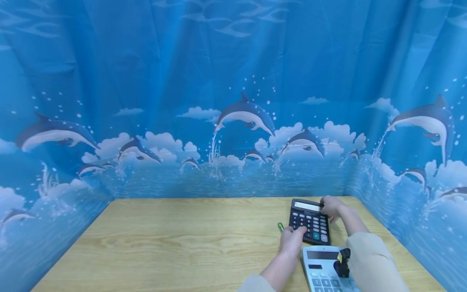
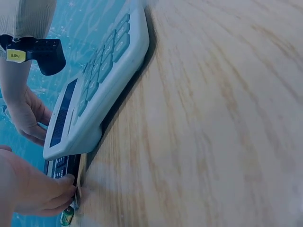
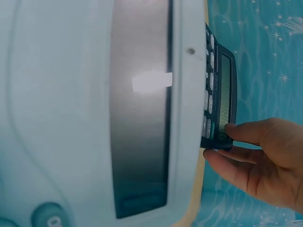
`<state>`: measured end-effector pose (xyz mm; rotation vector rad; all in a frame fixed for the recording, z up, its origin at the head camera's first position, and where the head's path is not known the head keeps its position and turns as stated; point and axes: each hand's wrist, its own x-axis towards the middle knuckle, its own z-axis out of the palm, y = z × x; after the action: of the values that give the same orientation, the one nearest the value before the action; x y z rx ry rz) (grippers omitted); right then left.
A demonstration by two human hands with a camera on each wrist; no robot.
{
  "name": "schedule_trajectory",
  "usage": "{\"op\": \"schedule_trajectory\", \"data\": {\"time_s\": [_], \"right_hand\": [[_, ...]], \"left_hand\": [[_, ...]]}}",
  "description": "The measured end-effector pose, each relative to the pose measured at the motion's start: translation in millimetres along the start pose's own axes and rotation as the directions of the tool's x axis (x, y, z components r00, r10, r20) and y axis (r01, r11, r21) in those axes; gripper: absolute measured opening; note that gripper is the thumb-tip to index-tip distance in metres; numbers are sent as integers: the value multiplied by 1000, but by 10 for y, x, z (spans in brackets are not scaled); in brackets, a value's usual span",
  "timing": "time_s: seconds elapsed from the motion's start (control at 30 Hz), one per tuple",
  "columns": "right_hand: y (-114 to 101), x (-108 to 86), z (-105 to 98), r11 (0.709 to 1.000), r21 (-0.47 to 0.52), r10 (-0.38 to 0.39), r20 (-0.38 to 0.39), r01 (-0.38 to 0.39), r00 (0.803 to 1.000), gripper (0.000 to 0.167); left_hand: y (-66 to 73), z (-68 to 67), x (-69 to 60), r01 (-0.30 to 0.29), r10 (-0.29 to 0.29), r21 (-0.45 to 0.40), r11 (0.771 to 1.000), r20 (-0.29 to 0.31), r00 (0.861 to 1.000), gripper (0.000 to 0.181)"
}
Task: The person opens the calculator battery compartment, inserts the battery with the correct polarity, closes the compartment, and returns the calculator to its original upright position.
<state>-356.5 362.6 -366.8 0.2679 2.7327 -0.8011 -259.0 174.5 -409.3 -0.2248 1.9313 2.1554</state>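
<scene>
From my station, I have the black calculator (image 1: 310, 222) between 4 and 5 o'clock of the head view's centre, at the far part of the bench (image 1: 175, 231). The right hand (image 1: 331, 207) pinches it at its 1 o'clock corner, by the display. The left hand (image 1: 290, 240) grips it near 8 o'clock, thumb over the keys and the other fingers at the edge; their undersides are hidden from me.

I judge the step in hand to be two-handed positioning of this calculator. Whether it lies flat or is slightly raised, I cannot tell. The next move, I'd say, calls for both grips working evenly, so it doesn't twist, and some care over the pale blue calculator (image 1: 321, 255) close by towards 5 o'clock. The right forearm reaches over that one, and the wrist camera (image 1: 342, 263) hangs low above it, so I would watch for a knock there.

My count: two calculators, one black and one pale blue; one small green item (image 1: 280, 227), just beside the left hand at the black calculator's 9 o'clock, mostly covered, so I can't say what it is; two hands, both grasping the black calculator; one wrist camera showing in the head view.
</scene>
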Motion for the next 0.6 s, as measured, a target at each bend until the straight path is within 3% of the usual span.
{"op": "schedule_trajectory", "data": {"time_s": [0.1, 0.4, 0.5, 0.6], "right_hand": [[22, -16, -26, 1000, -13, -23, -14, 23, 1000, 43], [5, -87, -117, 992, -69, -112, -129, 103, 985, 38], [-23, -149, -137, 987, -71, -157, -161, 147, 975, 35], [-58, -195, -139, 978, -42, -209, -180, 205, 961, 31]], "left_hand": [[9, 3, -5, 3, -3, -9, 1000, -2, 1000, 62], [30, 9, -12, -106, 98, -73, 992, -98, 990, 57], [86, -3, -16, -147, 134, -79, 986, -148, 980, 55], [138, -35, -1, -199, 186, -43, 979, -206, 961, 50]]}}
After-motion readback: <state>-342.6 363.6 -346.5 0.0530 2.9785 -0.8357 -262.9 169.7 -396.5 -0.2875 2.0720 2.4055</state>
